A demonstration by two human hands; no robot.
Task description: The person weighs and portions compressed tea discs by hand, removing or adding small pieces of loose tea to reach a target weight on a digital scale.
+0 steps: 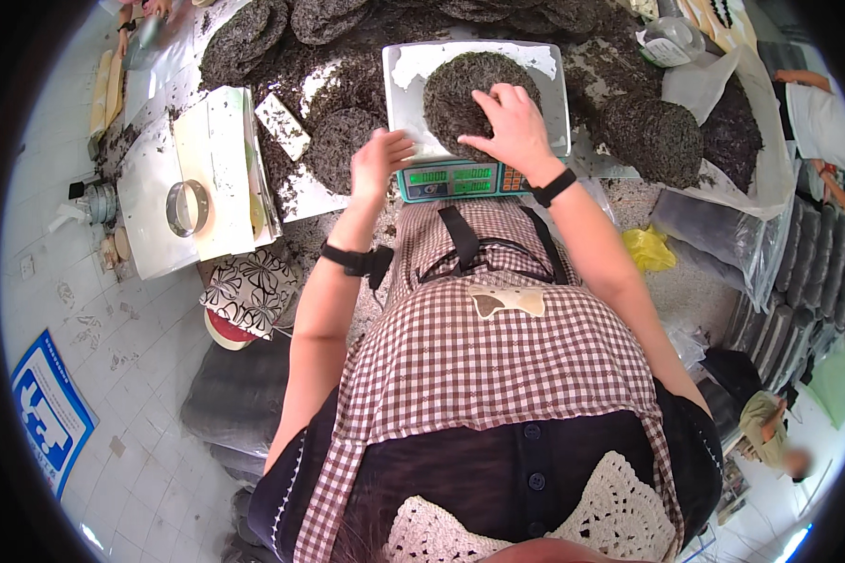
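A round, flat cake of dried dark seaweed lies on the white tray of a digital scale. Over its right part is my right hand, fingers spread and touching or just above it; which of the two, I cannot tell. My left hand, slightly blurred, is raised at the tray's lower left corner with nothing visible in it. The scale's green-lit display faces me. Just left of my left hand, another dark round cake lies on the table.
Stacked round cakes stand right of the scale, more along the far side. A metal ring lies on boards at left. A white block, a plastic jar and loose flakes are about. Other people are at the left and right edges.
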